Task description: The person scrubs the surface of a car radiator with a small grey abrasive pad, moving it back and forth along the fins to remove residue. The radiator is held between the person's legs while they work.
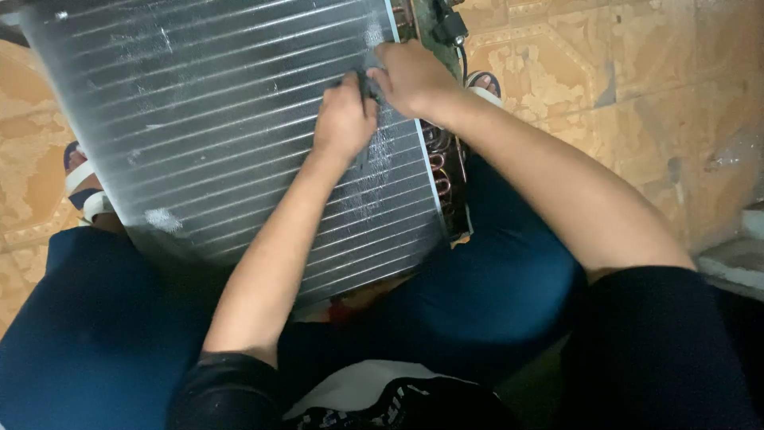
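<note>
Both hands meet near the upper right of the view, pressed onto the face of a finned coil panel (231, 135). The left hand (344, 119) is curled shut, knuckles up, and the right hand (410, 76) sits just at its two o'clock, fingers bent down; between them they pinch a small dark tool (364, 82), too hidden to name. Neither hand is clearly nearer: it lies in the gap where they touch. The tool sits close to the panel's right edge, at about one o'clock from the panel's middle. The panel's long axis runs from eleven o'clock down to five o'clock, propped between the person's knees, and its thin tube lines cross from eight to two o'clock. Copper tube bends (442, 163) show along the right edge, at five o'clock from the hands, with tiled floor (637, 95) beyond.
</note>
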